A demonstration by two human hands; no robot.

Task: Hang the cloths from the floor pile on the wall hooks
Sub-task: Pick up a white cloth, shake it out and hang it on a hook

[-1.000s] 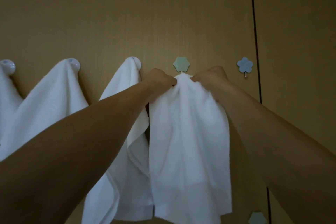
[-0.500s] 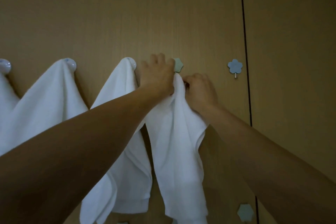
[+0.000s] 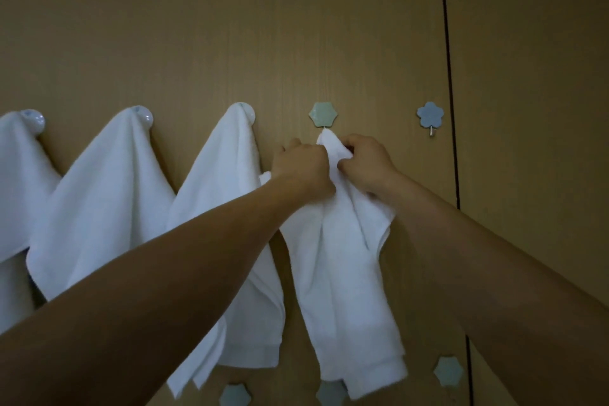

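Fingers: those of the right hand (image 3: 367, 165) were curled and pinched a fold near the top of the fourth cloth (image 3: 342, 257); those of the left hand (image 3: 304, 168) were bent and closed on the same gathered top from the other side; most fingertips were hidden behind the knuckles.
Hands: the two sat close together with the bunched fabric squeezed between them, both just below the green hook (image 3: 323, 114); bare forearms ran back toward the camera from the two lower corners.
Fourth cloth: white, and gathered narrow at its top; its peak touched the small metal prong under the green hook; whether it was caught on that prong could not be told; the rest hung in long folds against the wall (image 3: 197, 26).
Hung cloths (image 3: 108, 194): three white ones draped to the left, each from one of the white round hooks (image 3: 145, 115); the nearest lay just beside the fourth cloth, partly behind the left forearm; the leftmost was cut by the frame edge.
Blue hook (image 3: 430, 114): flower-shaped, level with the green hook and to its right; its metal prong showed beneath it.
Lower hooks (image 3: 448, 371): three pale flower shapes low on the wall; the fourth cloth's hem partly covered the middle one.
Wall: brown wood-grain panels; a dark vertical seam (image 3: 449, 76) ran just right of the blue hook.
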